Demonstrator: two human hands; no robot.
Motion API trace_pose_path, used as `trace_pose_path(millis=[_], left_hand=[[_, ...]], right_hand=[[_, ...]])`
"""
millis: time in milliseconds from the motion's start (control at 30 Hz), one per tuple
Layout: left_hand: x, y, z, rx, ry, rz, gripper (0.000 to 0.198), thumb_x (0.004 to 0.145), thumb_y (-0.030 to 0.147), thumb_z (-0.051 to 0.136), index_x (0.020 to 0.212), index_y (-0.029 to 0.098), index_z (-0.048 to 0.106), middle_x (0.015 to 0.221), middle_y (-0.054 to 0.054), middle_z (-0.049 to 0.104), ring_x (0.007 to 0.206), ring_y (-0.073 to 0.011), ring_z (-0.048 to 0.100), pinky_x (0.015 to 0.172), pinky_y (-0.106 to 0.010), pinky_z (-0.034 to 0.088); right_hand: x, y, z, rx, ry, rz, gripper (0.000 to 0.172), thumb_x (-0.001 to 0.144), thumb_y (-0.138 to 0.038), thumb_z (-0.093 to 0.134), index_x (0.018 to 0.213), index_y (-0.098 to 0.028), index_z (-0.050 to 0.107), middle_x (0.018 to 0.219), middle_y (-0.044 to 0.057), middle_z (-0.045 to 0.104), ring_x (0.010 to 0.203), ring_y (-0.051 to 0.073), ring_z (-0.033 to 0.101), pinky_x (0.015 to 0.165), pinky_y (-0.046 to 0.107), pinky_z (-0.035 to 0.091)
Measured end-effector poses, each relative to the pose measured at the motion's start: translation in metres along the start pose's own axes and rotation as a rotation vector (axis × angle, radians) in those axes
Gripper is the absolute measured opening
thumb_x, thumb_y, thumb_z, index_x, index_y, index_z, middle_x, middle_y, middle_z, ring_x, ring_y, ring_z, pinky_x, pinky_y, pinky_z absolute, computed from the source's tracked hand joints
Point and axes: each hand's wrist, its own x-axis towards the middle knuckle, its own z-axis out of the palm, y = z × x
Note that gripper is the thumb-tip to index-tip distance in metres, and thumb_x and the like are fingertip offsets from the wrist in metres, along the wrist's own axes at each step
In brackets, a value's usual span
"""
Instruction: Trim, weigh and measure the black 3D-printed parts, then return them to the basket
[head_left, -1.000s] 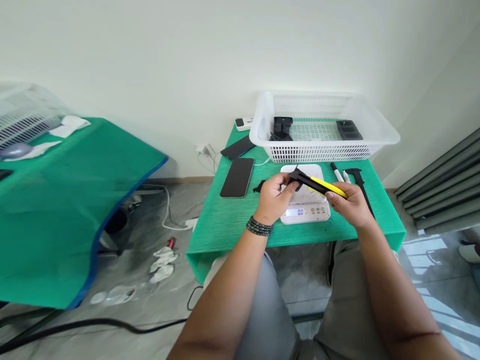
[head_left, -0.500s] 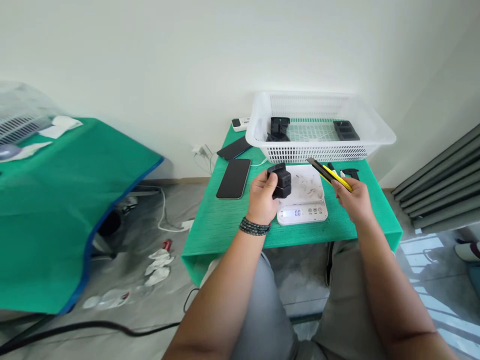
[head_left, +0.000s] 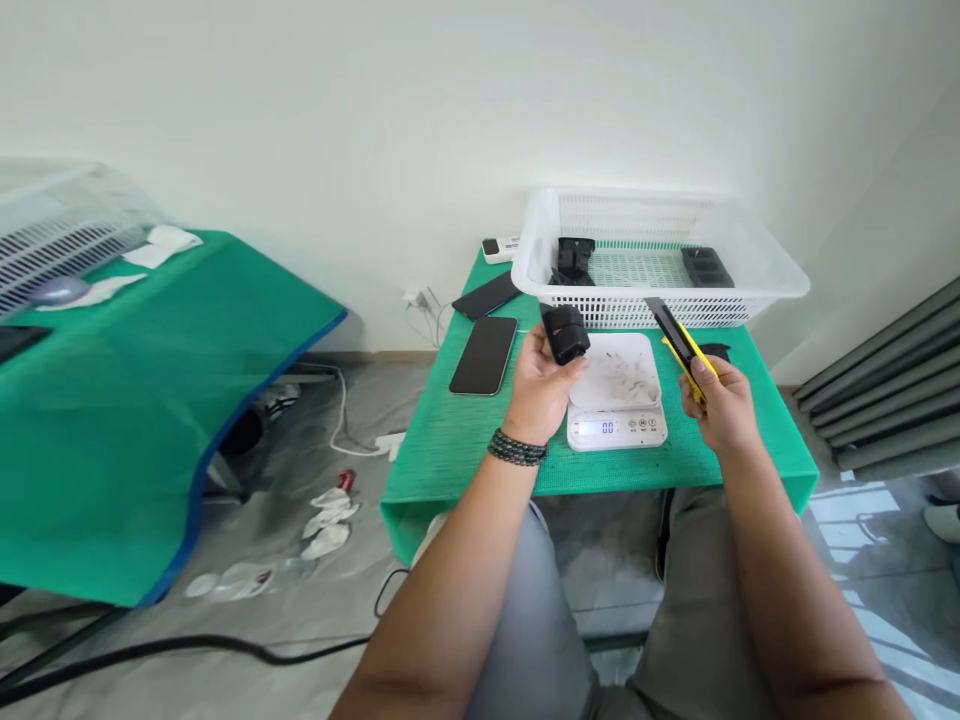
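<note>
My left hand (head_left: pixel 541 388) is closed around a small black moulded part (head_left: pixel 568 334), held up just left of and above the scale's pan. In my right hand (head_left: pixel 721 400) is a yellow and black utility knife (head_left: pixel 681 345), its blade pointing up and to the left. Between the two hands lies a white digital scale (head_left: pixel 616 428) on the green-covered table. Its display reads 0.0, and dark shavings are scattered over the pan. The knife and the black part are well apart.
Behind the scale stands a white plastic basket (head_left: pixel 667 308) with several black parts (head_left: pixel 706 268) inside. Left of it lie a phone (head_left: pixel 484 355) and another dark flat device (head_left: pixel 486 296). A second green-covered table (head_left: pixel 247 300) is at the left, with litter on the floor between.
My left hand has turned the black part, so another side of it shows. The knife now tilts more upright in my right hand. The whole view has shifted slightly.
</note>
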Motion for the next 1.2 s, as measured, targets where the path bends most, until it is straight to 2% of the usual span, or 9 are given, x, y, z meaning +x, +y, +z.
trace_pose_path(millis=[267,433,500,600,667,767,967,1100,1200], left_hand=[[-0.004,0.001,0.002,0.338,-0.128,0.1,0.048,0.082,0.059,0.083,0.105,0.018,0.072,0.082,-0.004,0.073,0.071,-0.0174,0.067,0.065,-0.032,0.058],[-0.005,0.008,0.0,0.532,-0.171,0.164,0.037,0.09,0.053,0.075,0.103,0.018,0.073,0.09,-0.006,0.075,0.076,-0.0178,0.066,0.067,-0.03,0.052],[-0.009,0.014,0.002,0.589,-0.268,0.19,0.029,0.092,0.046,0.074,0.1,0.018,0.074,0.092,-0.006,0.076,0.078,-0.0177,0.066,0.068,-0.029,0.049],[-0.018,0.026,0.007,0.586,-0.512,0.211,0.019,0.093,0.038,0.075,0.096,0.019,0.075,0.092,-0.006,0.077,0.079,-0.0173,0.066,0.07,-0.03,0.049],[-0.023,0.031,0.01,0.554,-0.587,0.206,0.02,0.094,0.039,0.074,0.098,0.02,0.075,0.092,-0.006,0.078,0.078,-0.0175,0.066,0.07,-0.03,0.05],[-0.023,0.031,0.011,0.544,-0.524,0.223,0.029,0.094,0.048,0.074,0.1,0.02,0.076,0.094,-0.008,0.079,0.081,-0.0194,0.069,0.072,-0.033,0.053],[-0.015,0.02,0.006,0.54,-0.268,0.372,0.039,0.092,0.06,0.072,0.093,0.021,0.075,0.11,-0.012,0.078,0.108,-0.0257,0.072,0.094,-0.043,0.058],[-0.015,0.013,0.003,0.583,-0.107,0.386,0.043,0.092,0.062,0.07,0.094,0.02,0.074,0.109,-0.013,0.076,0.109,-0.0263,0.071,0.099,-0.047,0.057],[-0.015,0.012,0.001,0.589,-0.078,0.366,0.045,0.093,0.063,0.069,0.094,0.019,0.074,0.11,-0.013,0.075,0.109,-0.0265,0.071,0.1,-0.047,0.057]], right_hand=[[-0.009,-0.003,0.009,-0.171,-0.157,-0.011,0.054,0.071,-0.072,0.082,0.071,-0.021,0.063,0.052,-0.004,0.049,0.04,0.008,0.037,0.038,0.024,0.026],[-0.009,0.0,0.008,-0.289,-0.221,-0.027,0.049,0.076,-0.068,0.077,0.069,-0.021,0.062,0.051,-0.005,0.048,0.044,0.009,0.038,0.043,0.026,0.031],[-0.004,0.003,0.005,-0.375,-0.122,-0.034,0.048,0.076,-0.066,0.075,0.069,-0.021,0.062,0.053,-0.004,0.049,0.046,0.01,0.04,0.044,0.026,0.032],[0.007,0.007,-0.004,-0.57,0.173,-0.073,0.047,0.075,-0.063,0.074,0.062,-0.02,0.06,0.052,-0.003,0.047,0.049,0.012,0.038,0.044,0.027,0.027],[0.012,0.007,-0.01,-0.601,0.258,-0.055,0.047,0.075,-0.061,0.073,0.059,-0.021,0.057,0.05,-0.003,0.045,0.047,0.012,0.037,0.043,0.027,0.026],[0.01,0.006,-0.013,-0.469,0.226,-0.012,0.046,0.077,-0.062,0.073,0.065,-0.02,0.06,0.051,-0.003,0.049,0.045,0.011,0.039,0.041,0.026,0.028],[0.001,0.009,-0.003,-0.315,0.114,0.023,0.049,0.077,-0.063,0.079,0.066,-0.02,0.059,0.051,-0.005,0.047,0.041,0.008,0.039,0.038,0.023,0.027],[0.003,0.01,-0.001,-0.235,0.108,0.057,0.052,0.073,-0.067,0.081,0.069,-0.019,0.06,0.056,-0.004,0.051,0.041,0.007,0.04,0.036,0.021,0.028],[0.003,0.009,-0.002,-0.181,0.085,0.086,0.055,0.067,-0.067,0.085,0.074,-0.019,0.06,0.062,-0.004,0.052,0.043,0.006,0.042,0.036,0.02,0.029]])
